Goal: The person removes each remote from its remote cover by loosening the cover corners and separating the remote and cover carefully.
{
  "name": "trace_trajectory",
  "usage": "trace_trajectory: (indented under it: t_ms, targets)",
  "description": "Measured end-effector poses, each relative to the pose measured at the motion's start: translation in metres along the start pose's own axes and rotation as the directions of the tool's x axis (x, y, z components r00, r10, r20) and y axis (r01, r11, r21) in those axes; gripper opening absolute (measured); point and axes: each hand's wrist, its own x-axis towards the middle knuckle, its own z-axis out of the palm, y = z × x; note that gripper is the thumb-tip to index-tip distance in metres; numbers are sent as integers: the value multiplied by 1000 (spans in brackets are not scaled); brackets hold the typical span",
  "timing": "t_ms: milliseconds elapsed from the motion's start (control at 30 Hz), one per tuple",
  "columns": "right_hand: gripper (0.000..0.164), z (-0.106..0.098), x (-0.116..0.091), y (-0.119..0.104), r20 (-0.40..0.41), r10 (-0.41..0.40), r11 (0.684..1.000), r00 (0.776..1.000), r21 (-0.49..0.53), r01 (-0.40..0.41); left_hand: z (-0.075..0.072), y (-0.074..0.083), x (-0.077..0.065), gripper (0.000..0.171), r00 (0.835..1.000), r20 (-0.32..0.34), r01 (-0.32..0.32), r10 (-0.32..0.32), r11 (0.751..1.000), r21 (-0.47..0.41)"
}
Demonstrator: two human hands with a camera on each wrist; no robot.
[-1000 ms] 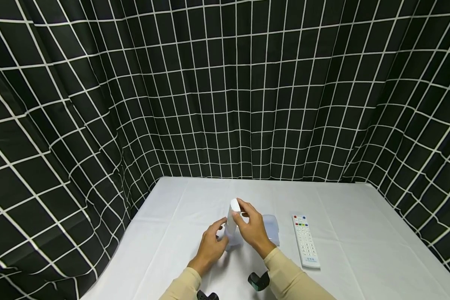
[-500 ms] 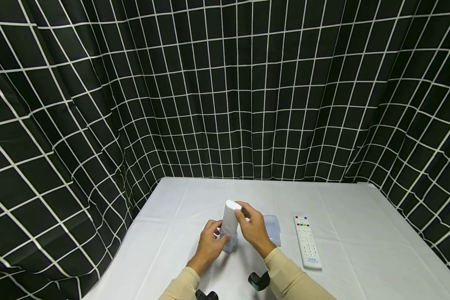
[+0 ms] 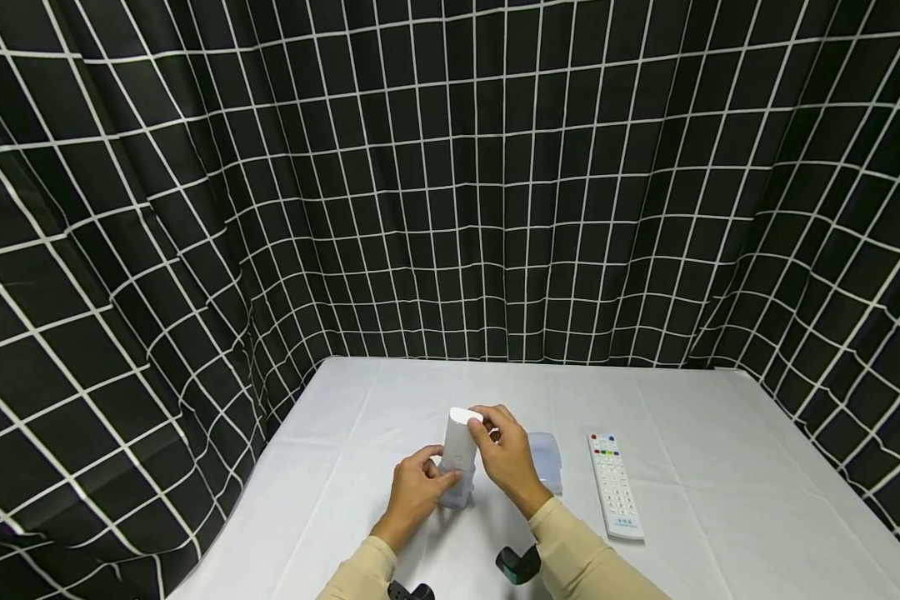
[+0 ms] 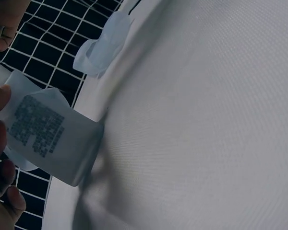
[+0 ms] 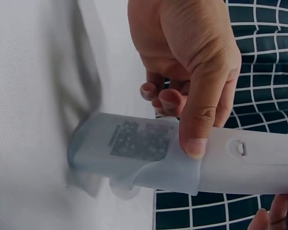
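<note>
A white remote control (image 3: 459, 442), its back with a small latch showing, stands upright, slightly tilted, with its lower end inside a translucent bluish sleeve (image 3: 456, 493). My left hand (image 3: 414, 492) grips the sleeve near its mouth, thumb on the near side, as the right wrist view shows with the left thumb (image 5: 196, 129) at the sleeve's edge. With thumb and fingers, my right hand (image 3: 506, 450) pinches the upper end of the remote. A dark printed patch (image 4: 36, 124) marks the sleeve. In the left wrist view the sleeve's closed end is right at the tablecloth.
Another white remote control (image 3: 615, 485) with coloured buttons lies face up to the right on the white tablecloth (image 3: 705, 467). A second translucent cover (image 3: 546, 463) lies behind my right wrist. Black curtains (image 3: 495, 208) with a white grid surround the table's far and side edges.
The remote has turned so that its broad back faces me, and it now sits lower in the sleeve. My left fingers have shifted their grip on the sleeve.
</note>
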Motion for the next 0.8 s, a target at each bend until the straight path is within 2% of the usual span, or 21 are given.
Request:
trace_trajectory:
  t_ms: [200,400,533,633,800]
  targets:
    - [12,-1,0,-1,11,18,1000,1000,6,-19,-3,1,2,40,992,87,90,-87,995,-34]
    - [12,-1,-2,-7,0,68,998,998,-13,-68,-5,5,4,35,980,107,179,-166,976,-123]
    - [9,-6,-2,-28,-2,75,997,997,4,-75,-6,8,4,30,974,113,217,-195,947,-237]
    - [7,-10,-1,-42,1,79,996,997,29,-79,-7,11,5,28,967,115,255,-229,913,-320]
    - [9,-13,-1,-44,33,144,983,989,111,-147,-9,14,9,28,953,93,301,-288,859,-414]
